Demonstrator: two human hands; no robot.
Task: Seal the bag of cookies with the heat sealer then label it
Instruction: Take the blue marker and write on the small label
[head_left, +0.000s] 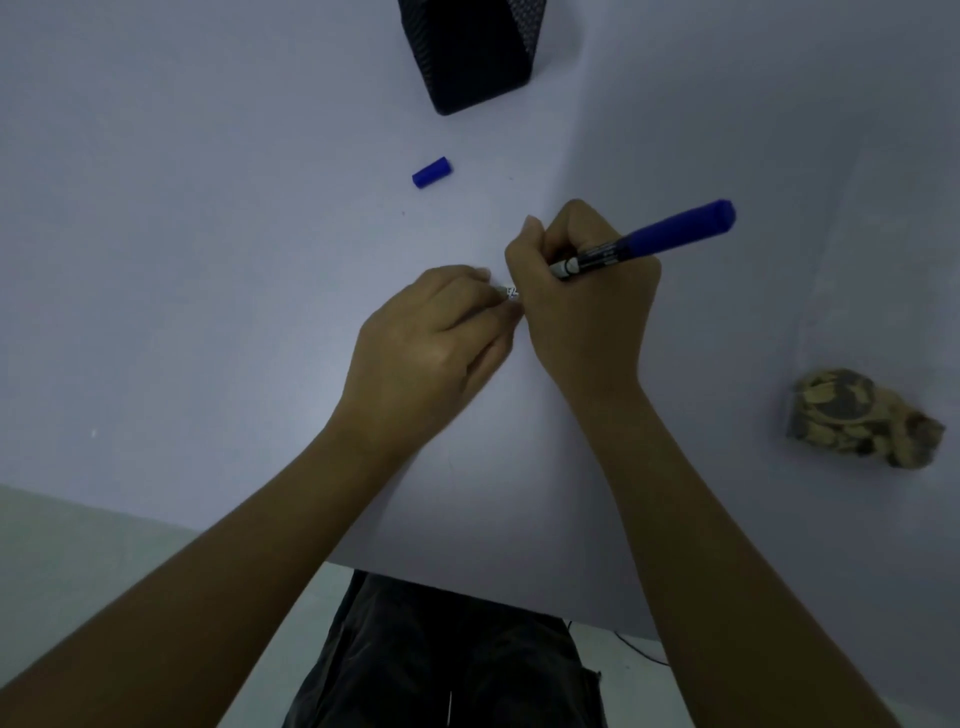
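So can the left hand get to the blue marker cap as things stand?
Probably yes. The blue marker cap lies alone on bare table, up and slightly left of the left hand, with nothing between them. But that hand is pinching the small label, so it would have to let go first.

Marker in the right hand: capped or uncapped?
Uncapped. Its blue cap lies apart on the table while the right hand grips the marker.

1 marker (654, 240), 1 cap (431, 172), 1 cookie bag (860, 418)
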